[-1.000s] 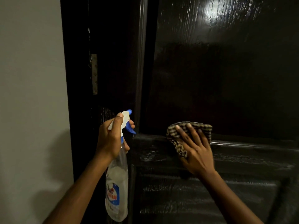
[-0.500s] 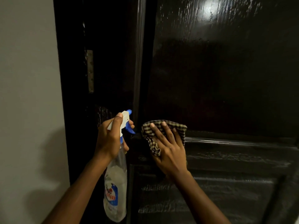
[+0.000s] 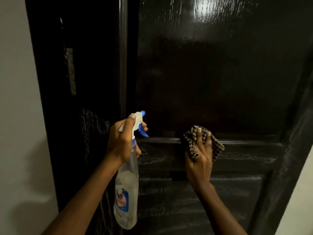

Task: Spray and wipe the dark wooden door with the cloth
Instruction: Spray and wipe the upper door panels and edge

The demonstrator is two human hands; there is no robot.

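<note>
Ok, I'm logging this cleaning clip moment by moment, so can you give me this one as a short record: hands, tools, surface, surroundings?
left hand: grips the spray bottle at its neck, nozzle toward the door
right hand: fingers straight, presses the checked cloth on the door's horizontal rail
door: dark, glossy, streaky sheen on the lower panel
surroundings: pale wall at left, metal plate on the dark frame

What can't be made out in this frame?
Head view:
- bottle label: print blurred, unreadable.
- cloth: middle hidden under right hand.
- door: top and bottom cut off by frame edges; grime lost in the dark.
- left hand: fingers at the trigger mostly hidden behind the bottle.
</note>
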